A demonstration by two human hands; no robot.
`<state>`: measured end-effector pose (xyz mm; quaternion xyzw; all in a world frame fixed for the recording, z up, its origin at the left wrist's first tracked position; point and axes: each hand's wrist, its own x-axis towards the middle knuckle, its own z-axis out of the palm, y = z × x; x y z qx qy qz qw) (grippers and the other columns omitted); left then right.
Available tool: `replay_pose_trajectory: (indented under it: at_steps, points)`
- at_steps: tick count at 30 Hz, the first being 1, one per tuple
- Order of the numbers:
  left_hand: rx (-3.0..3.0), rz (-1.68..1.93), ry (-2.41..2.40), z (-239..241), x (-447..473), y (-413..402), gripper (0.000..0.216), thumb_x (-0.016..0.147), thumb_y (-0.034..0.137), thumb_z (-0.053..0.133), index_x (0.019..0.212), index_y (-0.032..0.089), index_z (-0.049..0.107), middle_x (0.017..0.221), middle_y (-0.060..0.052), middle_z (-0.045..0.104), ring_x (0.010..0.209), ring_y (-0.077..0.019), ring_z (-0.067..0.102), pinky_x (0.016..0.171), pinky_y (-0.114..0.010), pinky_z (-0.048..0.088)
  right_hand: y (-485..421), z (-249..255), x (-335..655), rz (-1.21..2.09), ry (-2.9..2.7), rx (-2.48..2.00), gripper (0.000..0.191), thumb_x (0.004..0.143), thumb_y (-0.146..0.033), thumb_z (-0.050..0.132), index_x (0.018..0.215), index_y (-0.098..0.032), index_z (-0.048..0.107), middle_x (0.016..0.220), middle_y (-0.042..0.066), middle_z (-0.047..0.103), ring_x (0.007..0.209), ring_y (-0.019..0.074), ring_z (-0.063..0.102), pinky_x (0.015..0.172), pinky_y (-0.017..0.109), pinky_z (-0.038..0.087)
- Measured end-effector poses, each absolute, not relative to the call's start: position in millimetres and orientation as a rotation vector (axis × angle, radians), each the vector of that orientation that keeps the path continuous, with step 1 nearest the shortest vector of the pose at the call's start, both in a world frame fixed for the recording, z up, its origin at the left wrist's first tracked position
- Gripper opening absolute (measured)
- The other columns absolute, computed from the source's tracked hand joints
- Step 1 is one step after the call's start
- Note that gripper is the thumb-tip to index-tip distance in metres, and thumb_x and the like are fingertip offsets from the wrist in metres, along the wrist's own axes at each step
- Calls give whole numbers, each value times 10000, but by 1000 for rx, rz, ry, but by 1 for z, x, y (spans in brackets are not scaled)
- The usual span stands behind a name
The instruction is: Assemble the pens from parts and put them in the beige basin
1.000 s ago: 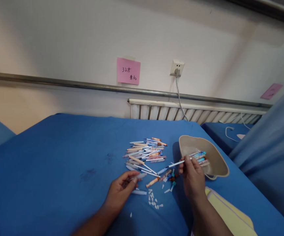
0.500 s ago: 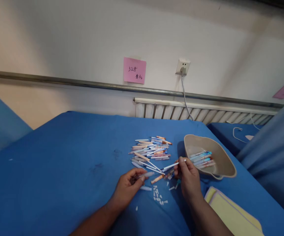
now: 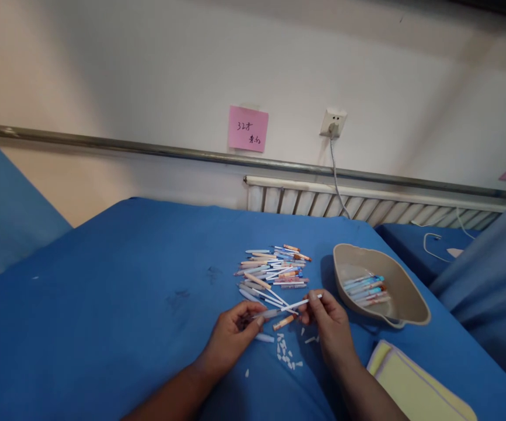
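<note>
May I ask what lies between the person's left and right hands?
In the head view, a translucent pen barrel in the left hand and a slender white rod in the right hand, plus an orange pen-like tube on the blue cloth.

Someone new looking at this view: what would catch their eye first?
Probably the heap of pens lying mid-view on the blue cover. Just in front of it, the left hand holds a pale tube and the right hand a white stick. To the right, a tan basin holds more pens.
</note>
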<state>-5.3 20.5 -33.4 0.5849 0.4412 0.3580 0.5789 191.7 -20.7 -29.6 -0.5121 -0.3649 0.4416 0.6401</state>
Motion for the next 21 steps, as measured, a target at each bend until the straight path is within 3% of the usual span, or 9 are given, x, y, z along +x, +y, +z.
replay_pose_trajectory:
  at_steps: [6,10,16,21]
  points:
    - [1449,899,1052,-30,-5,14,242,709,309,676,892,150,678,791,-43,681,714,-166,607,660,-237,469,-25,-30,178,1259,-964,-1213,379,743,-537,624,720,-159,617,576,0,612,474,97,486,484,203,375]
    - [1540,881,1056,-28,-6,10,224,732,323,661,879,156,686,799,-47,686,723,-173,614,675,-247,473,-30,-36,169,1358,-1100,-1208,426,807,-554,534,711,-144,597,583,6,614,432,81,486,466,202,371]
    - [1530,843,1059,-23,-5,9,219,721,332,661,832,144,677,736,-37,670,669,-162,596,634,-242,458,-31,-37,168,1413,-1108,-1197,468,817,-614,457,858,-162,570,597,-11,621,436,104,523,460,218,386]
    - [1525,839,1051,-22,-6,9,210,720,334,659,820,150,668,727,-30,656,678,-161,588,649,-240,456,-29,-38,167,1417,-1128,-1216,479,802,-645,447,786,-174,534,600,-15,618,437,101,519,462,216,383]
